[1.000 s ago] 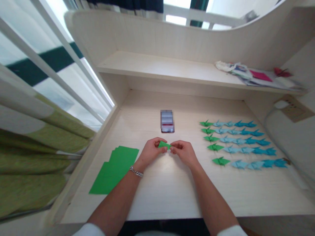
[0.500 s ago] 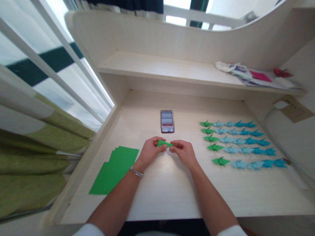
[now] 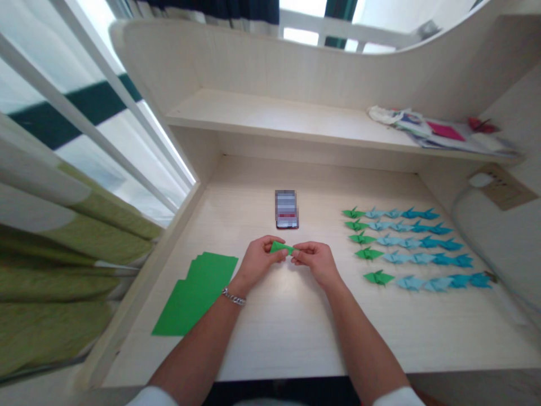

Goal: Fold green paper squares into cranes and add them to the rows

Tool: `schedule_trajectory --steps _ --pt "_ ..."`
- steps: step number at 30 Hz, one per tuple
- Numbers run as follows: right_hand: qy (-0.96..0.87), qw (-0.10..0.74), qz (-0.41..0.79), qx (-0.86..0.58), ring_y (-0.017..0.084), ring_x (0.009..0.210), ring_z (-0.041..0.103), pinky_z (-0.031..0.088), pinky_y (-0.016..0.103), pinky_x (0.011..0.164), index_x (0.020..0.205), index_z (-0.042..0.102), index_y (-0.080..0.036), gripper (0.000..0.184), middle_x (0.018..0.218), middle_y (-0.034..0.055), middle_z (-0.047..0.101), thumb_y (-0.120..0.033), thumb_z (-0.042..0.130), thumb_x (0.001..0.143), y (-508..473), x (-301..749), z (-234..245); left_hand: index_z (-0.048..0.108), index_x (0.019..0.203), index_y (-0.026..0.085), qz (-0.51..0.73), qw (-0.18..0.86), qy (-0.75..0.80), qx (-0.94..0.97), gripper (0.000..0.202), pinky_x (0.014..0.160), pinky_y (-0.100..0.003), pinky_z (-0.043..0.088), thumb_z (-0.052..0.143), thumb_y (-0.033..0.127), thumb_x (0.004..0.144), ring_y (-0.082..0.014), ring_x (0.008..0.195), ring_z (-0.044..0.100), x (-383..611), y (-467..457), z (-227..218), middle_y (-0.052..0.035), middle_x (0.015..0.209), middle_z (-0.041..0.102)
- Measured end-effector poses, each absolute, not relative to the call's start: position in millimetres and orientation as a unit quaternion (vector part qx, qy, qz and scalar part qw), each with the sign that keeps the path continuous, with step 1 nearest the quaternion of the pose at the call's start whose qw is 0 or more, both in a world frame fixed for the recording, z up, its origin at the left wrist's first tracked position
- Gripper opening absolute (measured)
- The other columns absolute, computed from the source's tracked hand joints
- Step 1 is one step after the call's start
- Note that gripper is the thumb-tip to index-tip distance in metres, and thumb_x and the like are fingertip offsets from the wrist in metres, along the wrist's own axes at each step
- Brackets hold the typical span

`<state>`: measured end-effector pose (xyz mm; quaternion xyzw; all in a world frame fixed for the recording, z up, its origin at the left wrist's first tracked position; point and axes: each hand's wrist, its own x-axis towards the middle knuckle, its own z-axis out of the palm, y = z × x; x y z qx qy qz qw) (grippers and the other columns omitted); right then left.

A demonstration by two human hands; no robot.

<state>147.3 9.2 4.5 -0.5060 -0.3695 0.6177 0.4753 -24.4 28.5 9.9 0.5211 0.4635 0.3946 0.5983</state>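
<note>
A small folded piece of green origami paper [image 3: 279, 247] is held between both hands, above the middle of the desk. My left hand [image 3: 260, 259] pinches its left part between thumb and fingers. At its right end, the thumb and fingertips of my right hand [image 3: 315, 259] are closed on it and hide that tip. Flat green paper sheets [image 3: 198, 293] lie overlapping to the left of my left forearm. To the right stand several rows of folded paper cranes [image 3: 395, 242], green at the left end, then light blue, then darker blue.
A phone [image 3: 287, 209] lies on the desk [image 3: 279, 338] just beyond my hands. A shelf [image 3: 270, 115] runs across the back, with papers [image 3: 443, 131] at its right. A white cable and plug [image 3: 482, 180] reach a wall socket at the right. Curtains [image 3: 63, 270] hang at the left.
Both hands stay in nearly the same place, gripping the green paper. Its right end appears bent slightly downward at my right fingertips.
</note>
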Motion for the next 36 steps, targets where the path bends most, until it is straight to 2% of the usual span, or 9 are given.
schedule_trajectory --steps 8,20,28,36 --pt "-0.384 0.452 0.613 -0.522 0.015 0.056 0.064 0.051 0.027 0.057 0.082 0.068 -0.011 0.037 0.065 0.0058 0.069 -0.035 0.079 0.056 10.6 147.1 0.2 0.061 0.095 0.011 0.384 0.574 0.486 0.536 0.032 0.056 -0.024 0.049 0.072 0.023 0.067 -0.0123 0.058 0.061 -23.6 30.2 7.7 -0.0032 0.067 0.066" --pt "-0.389 0.423 0.62 -0.535 0.013 0.05 0.061 0.049 0.025 0.053 0.073 0.067 -0.012 0.031 0.061 0.0059 0.069 -0.038 0.077 0.059 11.8 148.7 -4.1 0.061 0.097 0.013 0.371 0.555 0.491 0.559 0.033 0.057 -0.024 0.05 0.071 0.022 0.067 -0.0127 0.059 0.062 -26.0 30.2 4.7 -0.0029 0.069 0.067" --pt "-0.374 0.424 0.653 -0.505 0.014 0.057 0.064 0.051 0.025 0.056 0.077 0.067 -0.013 0.035 0.071 0.0082 0.07 -0.043 0.075 0.062 10.7 153.3 -0.4 0.062 0.097 0.012 0.365 0.58 0.485 0.544 0.034 0.057 -0.024 0.05 0.072 0.025 0.067 -0.0123 0.058 0.061 -26.9 30.3 12.6 -0.0032 0.067 0.067" --pt "-0.424 0.428 0.615 -0.508 0.014 0.058 0.062 0.05 0.026 0.058 0.077 0.065 -0.014 0.04 0.073 0.0084 0.07 -0.052 0.066 0.069 12.7 156.5 0.7 0.062 0.096 0.012 0.374 0.597 0.486 0.516 0.038 0.058 -0.025 0.05 0.075 0.029 0.065 -0.0127 0.058 0.061 -28.7 30.4 16.8 -0.0034 0.068 0.067"
